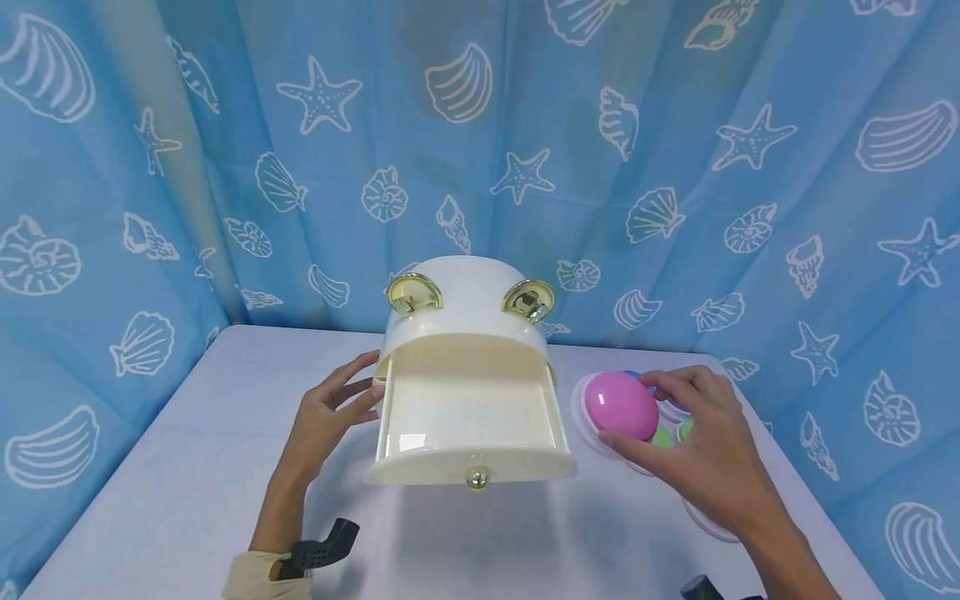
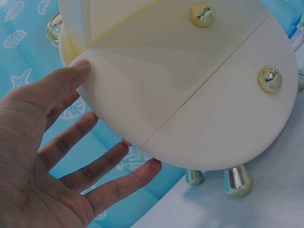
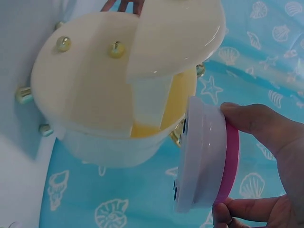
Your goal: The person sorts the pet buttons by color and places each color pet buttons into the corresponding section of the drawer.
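A cream rounded drawer box (image 1: 465, 300) with gold knobs and gold feet stands mid-table. Its upper drawer (image 1: 471, 408) is pulled out, and bare inside. My left hand (image 1: 330, 417) rests against the box's left side, fingers spread and thumb at the front edge, as the left wrist view shows too (image 2: 52, 142). To the right of the box, my right hand (image 1: 705, 433) pinches a round push button (image 1: 621, 405) with a pink dome and white base between thumb and fingers. In the right wrist view this push button (image 3: 204, 156) is edge-on, its base facing the box.
Beyond my right hand lie more round pieces, green (image 1: 663, 437) and blue, partly hidden by the hand and the pink one. The white table (image 1: 225, 433) backs onto a blue curtain (image 1: 480, 167) printed with shells and starfish.
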`<state>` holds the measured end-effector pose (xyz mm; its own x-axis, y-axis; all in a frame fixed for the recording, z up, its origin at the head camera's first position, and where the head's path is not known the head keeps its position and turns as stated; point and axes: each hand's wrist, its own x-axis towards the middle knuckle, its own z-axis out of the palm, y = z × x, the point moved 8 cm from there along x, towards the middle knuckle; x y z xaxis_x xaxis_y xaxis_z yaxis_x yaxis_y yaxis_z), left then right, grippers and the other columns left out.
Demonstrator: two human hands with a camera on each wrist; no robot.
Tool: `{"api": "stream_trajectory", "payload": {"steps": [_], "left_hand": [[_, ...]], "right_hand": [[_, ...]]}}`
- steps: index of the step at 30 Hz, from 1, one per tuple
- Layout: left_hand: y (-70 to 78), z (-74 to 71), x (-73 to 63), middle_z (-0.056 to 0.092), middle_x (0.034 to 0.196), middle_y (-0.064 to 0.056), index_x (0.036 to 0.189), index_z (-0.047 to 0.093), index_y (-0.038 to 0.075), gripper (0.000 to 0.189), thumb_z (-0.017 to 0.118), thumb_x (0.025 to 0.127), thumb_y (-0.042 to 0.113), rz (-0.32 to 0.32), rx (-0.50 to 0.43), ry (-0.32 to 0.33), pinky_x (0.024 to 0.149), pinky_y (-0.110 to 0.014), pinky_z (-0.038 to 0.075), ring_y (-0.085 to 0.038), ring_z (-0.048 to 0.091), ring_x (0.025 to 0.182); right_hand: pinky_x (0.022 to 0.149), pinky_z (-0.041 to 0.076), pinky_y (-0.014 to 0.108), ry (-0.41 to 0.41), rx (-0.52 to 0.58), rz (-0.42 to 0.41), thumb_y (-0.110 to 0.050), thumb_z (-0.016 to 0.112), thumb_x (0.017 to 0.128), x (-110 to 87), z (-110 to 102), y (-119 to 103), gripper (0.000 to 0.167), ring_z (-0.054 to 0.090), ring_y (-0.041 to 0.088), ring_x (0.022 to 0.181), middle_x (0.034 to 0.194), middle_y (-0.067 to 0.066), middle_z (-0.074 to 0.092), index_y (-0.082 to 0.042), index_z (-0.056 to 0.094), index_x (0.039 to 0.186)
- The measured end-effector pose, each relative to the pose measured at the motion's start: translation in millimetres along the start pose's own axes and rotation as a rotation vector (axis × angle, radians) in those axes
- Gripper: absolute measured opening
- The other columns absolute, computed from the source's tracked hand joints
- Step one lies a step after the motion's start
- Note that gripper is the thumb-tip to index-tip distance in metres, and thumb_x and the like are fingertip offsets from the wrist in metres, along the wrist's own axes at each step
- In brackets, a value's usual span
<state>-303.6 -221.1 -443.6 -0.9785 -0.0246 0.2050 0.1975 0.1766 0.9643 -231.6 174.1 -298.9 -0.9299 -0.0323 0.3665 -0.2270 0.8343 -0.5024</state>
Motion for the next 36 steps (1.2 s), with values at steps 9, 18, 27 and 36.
{"api": "stream_trajectory", "payload": {"steps": [9,18,27,36], "left_hand": [[-0.8,-2.0,-0.5,0.041,0.154,0.007,0.146,0.052,0.03,0.059,0.073,0.092,0.038,0.006,0.002,0.008,0.083,-0.045,0.059,-0.031,0.052,0.131],[-1.4,-2.5,1.0,0.042,0.153,0.008,0.145,0.053,0.032,0.058,0.074,0.091,0.04,0.001,-0.001,0.003,0.082,-0.038,0.06,-0.03,0.052,0.132],[-3.9,-1.6,1.5,0.042,0.152,0.009,0.144,0.054,0.031,0.058,0.074,0.091,0.04,0.004,-0.015,0.002,0.083,-0.038,0.059,-0.029,0.052,0.132],[-3.8,-2.5,1.3,0.043,0.152,0.01,0.144,0.054,0.032,0.057,0.074,0.091,0.04,0.012,-0.017,0.002,0.085,-0.044,0.059,-0.03,0.052,0.132]], "right_hand": [[0.068,0.058,0.043,-0.007,0.046,-0.08,-0.045,0.092,0.068,10.3,7,-26,0.07,0.042,0.03,0.115,0.12,0.007,0.052,-0.009,0.066,0.123],[0.071,0.06,0.048,-0.039,0.077,-0.096,-0.04,0.093,0.067,19.4,18,-46,0.071,0.043,0.03,0.116,0.118,0.008,0.052,-0.009,0.066,0.126],[0.069,0.056,0.039,-0.072,0.125,-0.162,-0.043,0.092,0.068,28.5,34,-70,0.067,0.045,0.024,0.11,0.111,0.005,0.054,-0.01,0.069,0.121],[0.073,0.057,0.039,-0.119,0.142,-0.187,-0.044,0.093,0.066,35.5,57,-93,0.066,0.043,0.022,0.112,0.111,0.002,0.054,-0.012,0.071,0.118]]}}
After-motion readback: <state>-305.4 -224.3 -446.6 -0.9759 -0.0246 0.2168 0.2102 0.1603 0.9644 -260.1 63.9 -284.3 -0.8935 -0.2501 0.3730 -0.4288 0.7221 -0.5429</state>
